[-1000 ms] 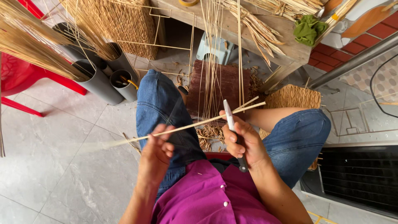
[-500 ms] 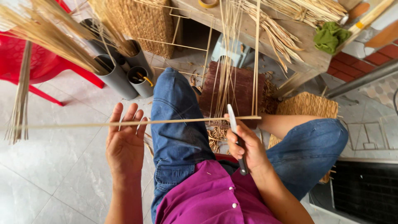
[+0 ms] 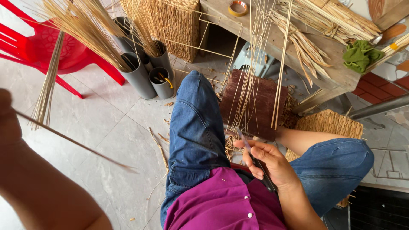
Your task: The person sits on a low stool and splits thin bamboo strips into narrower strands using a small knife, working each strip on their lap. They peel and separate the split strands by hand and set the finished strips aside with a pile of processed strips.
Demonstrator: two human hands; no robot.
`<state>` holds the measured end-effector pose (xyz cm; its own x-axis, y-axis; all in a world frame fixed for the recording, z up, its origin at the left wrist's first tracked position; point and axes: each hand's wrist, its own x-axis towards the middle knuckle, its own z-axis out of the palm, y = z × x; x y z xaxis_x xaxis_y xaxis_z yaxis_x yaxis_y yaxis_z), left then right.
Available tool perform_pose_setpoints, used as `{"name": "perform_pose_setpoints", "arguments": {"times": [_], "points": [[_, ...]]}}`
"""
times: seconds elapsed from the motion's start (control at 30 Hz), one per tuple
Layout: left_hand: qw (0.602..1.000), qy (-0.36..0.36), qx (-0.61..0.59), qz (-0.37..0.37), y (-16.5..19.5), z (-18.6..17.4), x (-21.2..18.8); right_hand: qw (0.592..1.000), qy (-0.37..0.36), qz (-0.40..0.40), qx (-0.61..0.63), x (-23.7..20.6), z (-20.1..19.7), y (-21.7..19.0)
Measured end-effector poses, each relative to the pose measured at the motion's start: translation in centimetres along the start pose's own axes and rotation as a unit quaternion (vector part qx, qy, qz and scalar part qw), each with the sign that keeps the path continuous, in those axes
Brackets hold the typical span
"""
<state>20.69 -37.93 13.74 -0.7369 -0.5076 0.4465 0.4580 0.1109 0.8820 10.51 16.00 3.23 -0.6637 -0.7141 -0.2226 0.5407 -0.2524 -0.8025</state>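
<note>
I sit with my legs in blue jeans and a purple shirt. My left hand (image 3: pixel 7 116) is raised at the far left, close to the camera and blurred, and grips one end of a thin reed stick (image 3: pixel 81 146) that slants down to the right. Over my lap my right hand (image 3: pixel 266 159) is closed on a small knife (image 3: pixel 244 141), blade pointing up and to the left. In front of the knife, several thin reeds (image 3: pixel 251 85) lean against a dark brown block (image 3: pixel 260 106) between my knees.
Grey pipe holders (image 3: pixel 142 79) full of reed sticks stand on the tiled floor beside a red plastic chair (image 3: pixel 55 47). A woven basket (image 3: pixel 172 21), a wire frame (image 3: pixel 215 30) and a wooden bench (image 3: pixel 324 64) with straw bundles, a tape roll and a green cloth lie ahead. A woven mat (image 3: pixel 328 123) is at right.
My left hand has swung the stick away from the knife, out to the far left and up towards the camera. My right hand stays over my lap with the knife.
</note>
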Motion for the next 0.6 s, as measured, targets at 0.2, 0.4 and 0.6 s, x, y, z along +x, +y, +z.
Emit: {"name": "perform_pose_setpoints", "arguments": {"times": [0.2,0.4,0.6], "points": [[0.922,-0.273,0.252,-0.111,-3.6,4.2,-2.1,0.991,0.002,-0.11,-0.075,1.0,2.2,-2.0],[0.858,-0.457,0.149,-0.18,-10.0,10.8,-8.2,0.955,0.036,-0.243,-0.167,-0.5,3.6,-5.0],[0.843,-0.479,0.138,-0.202,-11.1,14.8,-9.2,0.939,0.116,-0.258,-0.198,-1.3,2.9,-5.1]]}}
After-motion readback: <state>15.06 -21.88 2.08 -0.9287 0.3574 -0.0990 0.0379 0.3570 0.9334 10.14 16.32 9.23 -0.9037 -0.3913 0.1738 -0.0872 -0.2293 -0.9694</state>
